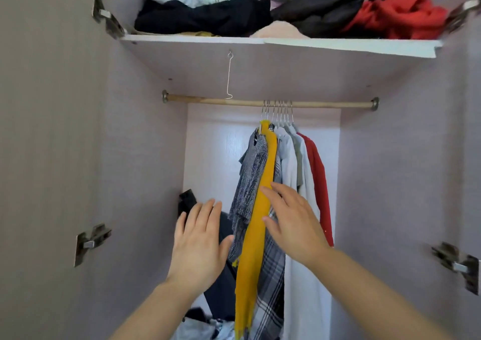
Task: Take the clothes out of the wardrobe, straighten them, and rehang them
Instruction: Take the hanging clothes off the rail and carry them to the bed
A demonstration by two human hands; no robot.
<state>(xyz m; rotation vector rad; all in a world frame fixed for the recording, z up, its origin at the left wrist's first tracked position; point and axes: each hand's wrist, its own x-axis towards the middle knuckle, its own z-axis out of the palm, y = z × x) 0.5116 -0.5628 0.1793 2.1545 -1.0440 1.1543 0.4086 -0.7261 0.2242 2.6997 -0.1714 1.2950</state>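
- Two hands are spread flat and hold nothing: the left hand (200,246) is just left of the hanging clothes (287,162), and the right hand (294,222) lies over the yellow garment (260,209).
- These clothes are bunched mid-rod (208,101), with bare rod on both sides.
- Above, the shelf edge (260,43) carries crumpled clothing (203,18).

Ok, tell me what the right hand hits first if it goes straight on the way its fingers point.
Most likely the yellow garment: the right hand is open, fingers aimed up and left, their tips over its edge. Depth is unclear, so they may be touching it.
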